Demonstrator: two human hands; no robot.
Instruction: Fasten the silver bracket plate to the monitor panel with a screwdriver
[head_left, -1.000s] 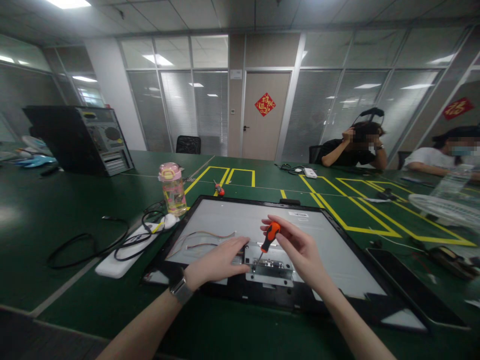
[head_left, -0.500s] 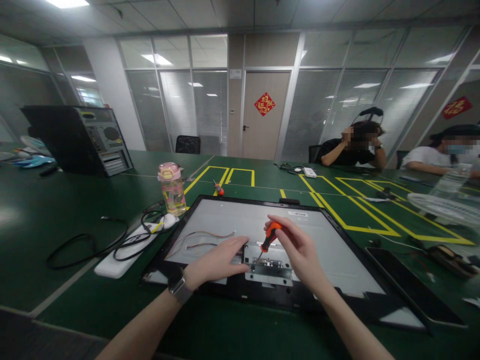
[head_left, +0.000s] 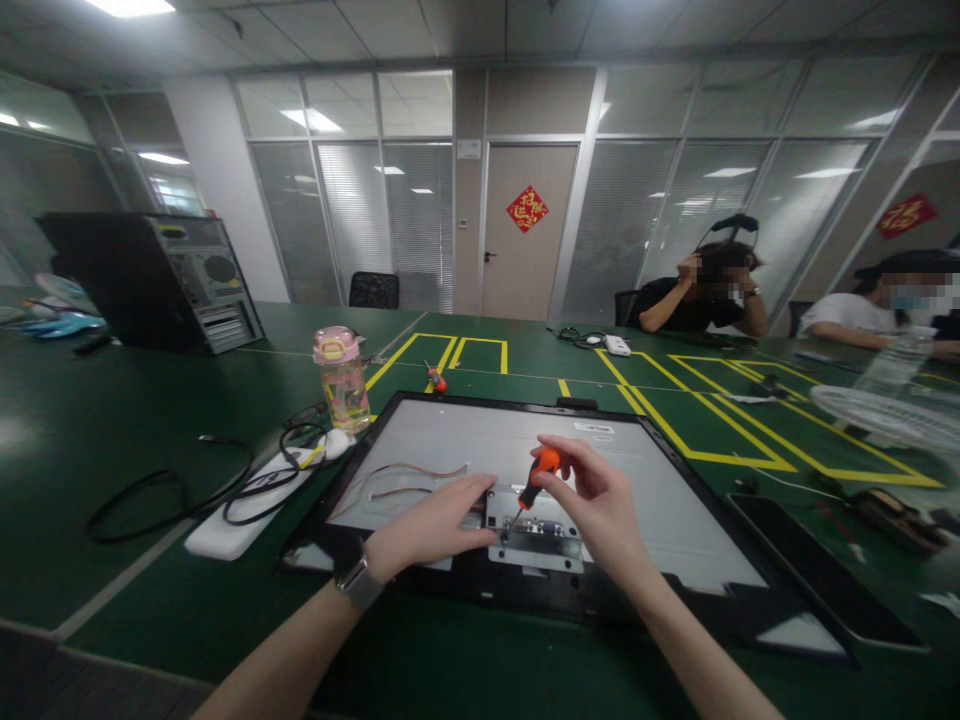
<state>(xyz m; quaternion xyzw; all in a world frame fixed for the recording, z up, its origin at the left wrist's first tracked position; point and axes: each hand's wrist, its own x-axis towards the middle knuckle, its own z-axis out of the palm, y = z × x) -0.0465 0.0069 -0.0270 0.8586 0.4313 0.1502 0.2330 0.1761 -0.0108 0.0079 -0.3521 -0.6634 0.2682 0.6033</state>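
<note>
The right hand point(head_left: 604, 495) grips the screwdriver point(head_left: 531, 490) by its handle, between thumb and fingers. Compared with a second ago, those fingers reach less far past the handle's left side, and the handle shows more black below its orange top, so it appears turned. The screwdriver stands tilted over the bracket point(head_left: 537, 563) near the middle of the panel point(head_left: 675, 520), its shaft pointing down at the bracket's left part; the exact contact of the tip is too small to tell.

The left hand point(head_left: 427, 525) is open, thumb and fingers spread at the bracket's left edge, as before. The panel lies flat on the table point(head_left: 450, 660), where it was.
</note>
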